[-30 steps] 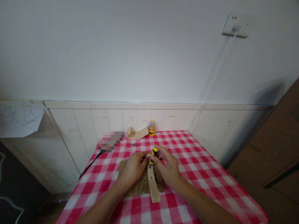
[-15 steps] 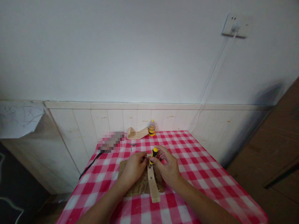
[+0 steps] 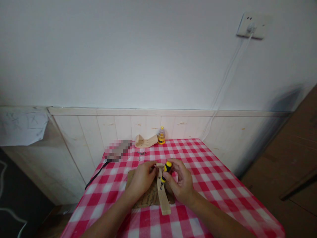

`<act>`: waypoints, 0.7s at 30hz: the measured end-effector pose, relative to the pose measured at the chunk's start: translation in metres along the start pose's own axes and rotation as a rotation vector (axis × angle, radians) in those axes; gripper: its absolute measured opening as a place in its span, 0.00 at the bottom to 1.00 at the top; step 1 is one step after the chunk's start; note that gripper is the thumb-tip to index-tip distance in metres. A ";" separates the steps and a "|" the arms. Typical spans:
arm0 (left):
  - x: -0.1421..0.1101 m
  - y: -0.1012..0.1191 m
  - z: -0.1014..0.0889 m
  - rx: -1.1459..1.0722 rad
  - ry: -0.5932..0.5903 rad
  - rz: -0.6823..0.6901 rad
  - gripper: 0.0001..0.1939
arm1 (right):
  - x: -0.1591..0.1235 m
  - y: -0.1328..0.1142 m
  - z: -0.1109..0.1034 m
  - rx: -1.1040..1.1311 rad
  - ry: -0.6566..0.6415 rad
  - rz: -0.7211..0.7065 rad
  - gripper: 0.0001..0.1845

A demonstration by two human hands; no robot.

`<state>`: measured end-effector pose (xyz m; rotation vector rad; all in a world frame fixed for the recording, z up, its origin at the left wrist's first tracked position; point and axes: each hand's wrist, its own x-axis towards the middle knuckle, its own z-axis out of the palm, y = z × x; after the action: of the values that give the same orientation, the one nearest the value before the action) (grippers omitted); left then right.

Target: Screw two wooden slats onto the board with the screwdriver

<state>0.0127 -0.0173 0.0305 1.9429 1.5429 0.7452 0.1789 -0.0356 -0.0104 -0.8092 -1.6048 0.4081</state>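
Note:
A bent strip of pale wood (image 3: 163, 200) lies lengthwise in front of me over a piece of brown cardboard (image 3: 148, 199). My left hand (image 3: 143, 178) is closed on the left edge of the strip near its far end; the fingertips are partly hidden. In my right hand (image 3: 182, 181) is a short screwdriver (image 3: 167, 167) with a yellow and black handle, held between thumb and fingers. It tilts, with its tip down at the screw near the bend of the strip. Another dark screw or hole shows farther up the wood.
Behind my hands, several loose screws (image 3: 141, 153) lie on the red and white checked tablecloth (image 3: 210, 198). Against the wall stand a curved wooden part (image 3: 146, 142) and a yellow-capped bottle-shaped container (image 3: 161, 136). A blurred-out object (image 3: 120, 150) with a black strap lies at the left.
My right hand has brought the screwdriver toward me and slightly right, from the far part of the strip to the screw near the bend. My left hand stays where it was.

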 end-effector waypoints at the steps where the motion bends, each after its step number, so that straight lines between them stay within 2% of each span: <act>1: 0.000 0.000 0.000 -0.005 -0.001 0.005 0.13 | 0.000 -0.001 0.000 -0.003 -0.010 0.001 0.19; 13: 0.000 0.001 -0.001 0.005 -0.011 -0.033 0.14 | -0.002 -0.006 -0.006 0.004 -0.126 -0.022 0.20; 21: 0.001 -0.001 0.001 -0.010 -0.001 -0.020 0.15 | -0.002 -0.003 -0.006 -0.018 -0.145 -0.055 0.22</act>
<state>0.0128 -0.0165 0.0297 1.9181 1.5530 0.7419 0.1843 -0.0403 -0.0082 -0.7616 -1.7643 0.4210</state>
